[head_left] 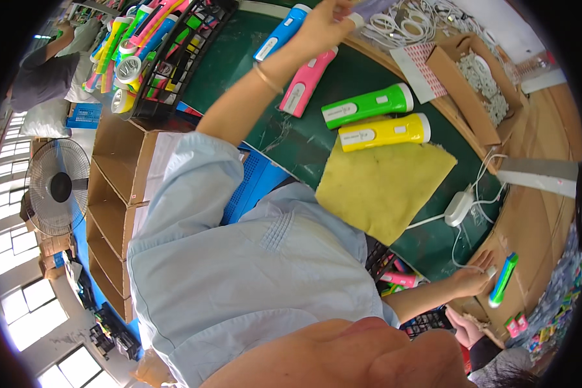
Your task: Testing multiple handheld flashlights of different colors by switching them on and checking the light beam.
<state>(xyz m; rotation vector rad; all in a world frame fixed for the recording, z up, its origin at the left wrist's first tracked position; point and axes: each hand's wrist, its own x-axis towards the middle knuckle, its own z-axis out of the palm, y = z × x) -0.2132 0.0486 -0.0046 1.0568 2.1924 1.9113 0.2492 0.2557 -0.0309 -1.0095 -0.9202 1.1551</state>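
Observation:
My left hand [326,29] reaches to the top edge, fingers bent, beside a blue flashlight [282,32]. A small white piece sits at its fingers, close to a translucent bag [373,8]; what it grips is unclear. Below lie a pink flashlight [308,83], a green flashlight [368,105] and a yellow flashlight [386,132], the yellow one partly on a yellow cloth [381,184]. My right hand [472,278] is at the right with fingers extended. A white bit shows at one fingertip, worn or held I cannot tell. Just beyond, apart from it, is a green-and-blue flashlight [503,280].
A black crate [168,77] full of colourful flashlights stands upper left. Along the right are a cardboard box [462,84] of small white parts, coiled white cables [401,26] and a white adapter [458,208] with cords. Cardboard compartments [113,220] and a fan [58,186] are at left.

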